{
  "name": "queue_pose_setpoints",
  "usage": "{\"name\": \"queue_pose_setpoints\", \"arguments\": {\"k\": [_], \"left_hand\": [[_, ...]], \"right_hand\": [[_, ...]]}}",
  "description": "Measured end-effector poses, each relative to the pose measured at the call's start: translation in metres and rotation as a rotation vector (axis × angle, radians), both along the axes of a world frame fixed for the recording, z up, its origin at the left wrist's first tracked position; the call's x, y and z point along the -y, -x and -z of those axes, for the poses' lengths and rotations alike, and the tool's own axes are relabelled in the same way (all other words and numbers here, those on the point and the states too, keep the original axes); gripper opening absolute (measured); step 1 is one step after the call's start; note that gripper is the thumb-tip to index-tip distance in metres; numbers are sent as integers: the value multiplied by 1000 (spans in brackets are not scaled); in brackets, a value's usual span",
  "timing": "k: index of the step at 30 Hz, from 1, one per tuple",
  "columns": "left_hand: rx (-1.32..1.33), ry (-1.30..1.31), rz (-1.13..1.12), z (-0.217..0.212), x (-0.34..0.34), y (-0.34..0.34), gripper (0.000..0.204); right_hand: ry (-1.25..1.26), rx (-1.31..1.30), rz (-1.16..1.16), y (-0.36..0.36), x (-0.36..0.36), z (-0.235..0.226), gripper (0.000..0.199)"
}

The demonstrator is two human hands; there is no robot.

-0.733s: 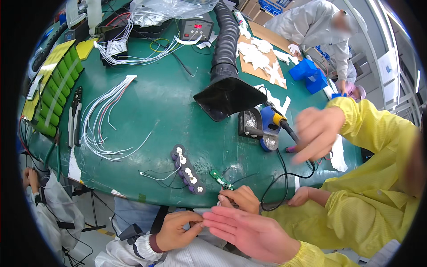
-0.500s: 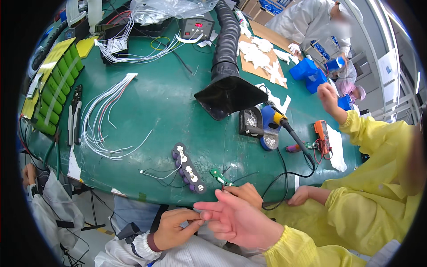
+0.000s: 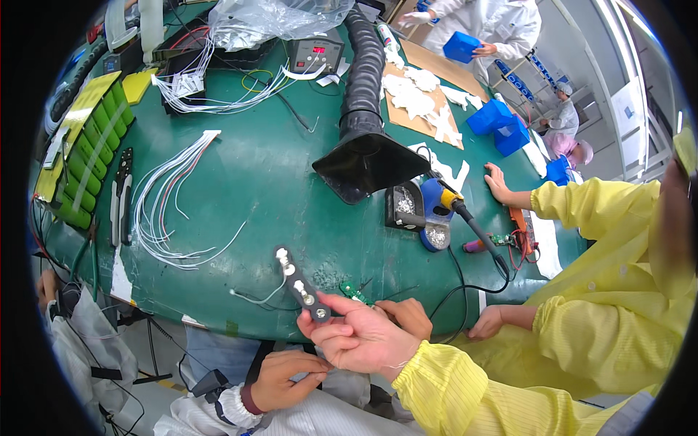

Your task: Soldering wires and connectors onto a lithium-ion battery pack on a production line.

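My left hand, in a white cuff over a maroon band, is low in front of the table edge. Its thumb and fingers come together at the tips; anything pinched there is too small to see. My right hand lies at the table edge with curled fingers, partly covered by a co-worker's hand. Beside its fingertips is a small green circuit board. The co-worker's yellow-sleeved hand reaches across between my hands. It grips the lower end of a dark battery pack with metal tabs and a white wire, tilted off the table.
A soldering iron rests in its blue stand. A black fume hose hangs over the green table. White wires, wire strippers and a green cell pack lie left. Another yellow-sleeved hand touches the table at right.
The co-worker's open hand has closed on the battery pack and lifted it. Another yellow-sleeved hand at right has come down to the table. My own hands have barely moved.
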State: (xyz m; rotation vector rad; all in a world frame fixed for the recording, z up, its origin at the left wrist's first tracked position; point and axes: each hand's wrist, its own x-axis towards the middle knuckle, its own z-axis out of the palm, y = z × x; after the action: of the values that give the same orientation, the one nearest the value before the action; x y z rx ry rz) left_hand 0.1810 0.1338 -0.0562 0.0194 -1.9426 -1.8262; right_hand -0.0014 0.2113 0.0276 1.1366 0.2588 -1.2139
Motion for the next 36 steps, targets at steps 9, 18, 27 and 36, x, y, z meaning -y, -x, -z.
{"name": "queue_pose_setpoints", "arguments": {"k": [9, 18, 27, 36], "left_hand": [[-43, 155, 117, 6, 0, -2, 14], [-58, 150, 123, 10, -2, 0, 15], [-23, 186, -29, -13, 14, 16, 9], [-97, 30, -141, -22, 32, 36, 7]], "right_hand": [[207, -800, -111, 4, -24, -35, 20], [-577, -2444, -351, 4, -47, -68, 12], [-977, -2788, -194, 14, -97, 89, 6], [-1077, -2764, -196, 10, -95, 74, 7]]}}
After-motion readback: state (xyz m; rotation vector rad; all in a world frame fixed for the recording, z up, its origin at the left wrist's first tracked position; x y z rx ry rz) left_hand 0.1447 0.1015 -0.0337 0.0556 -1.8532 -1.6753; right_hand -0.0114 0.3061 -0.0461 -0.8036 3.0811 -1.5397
